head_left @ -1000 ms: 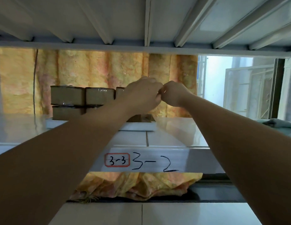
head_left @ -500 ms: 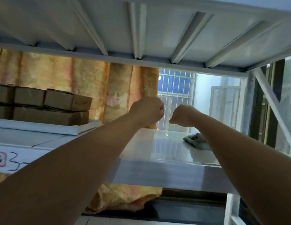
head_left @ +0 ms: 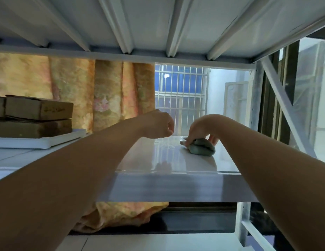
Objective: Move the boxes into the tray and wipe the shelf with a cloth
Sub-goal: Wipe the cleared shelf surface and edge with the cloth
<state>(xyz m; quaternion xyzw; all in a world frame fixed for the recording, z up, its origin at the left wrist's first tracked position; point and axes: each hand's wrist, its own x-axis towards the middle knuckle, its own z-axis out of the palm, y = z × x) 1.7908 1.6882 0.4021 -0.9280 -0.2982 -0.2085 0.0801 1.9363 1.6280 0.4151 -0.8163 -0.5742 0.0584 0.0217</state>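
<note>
Brown cardboard boxes (head_left: pixel 38 110) are stacked in two layers inside a white tray (head_left: pixel 40 142) at the left of the glossy white shelf (head_left: pixel 167 160). A crumpled grey-green cloth (head_left: pixel 201 147) lies on the shelf at the right. My right hand (head_left: pixel 201 129) is on top of the cloth, its fingers curled over it and gripping it. Just left of the cloth, my left hand (head_left: pixel 158 125) hovers above the shelf with its fingers curled and nothing in it.
The ribbed underside of the upper shelf (head_left: pixel 158 24) hangs close overhead. A diagonal steel brace (head_left: pixel 285 105) and upright post close the right end. An orange patterned curtain (head_left: pixel 85 91) and a barred window (head_left: pixel 179 98) lie behind.
Both hands left the boxes and moved right along the shelf. My right hand came down onto the cloth and took hold of it; the left hand stays curled and empty.
</note>
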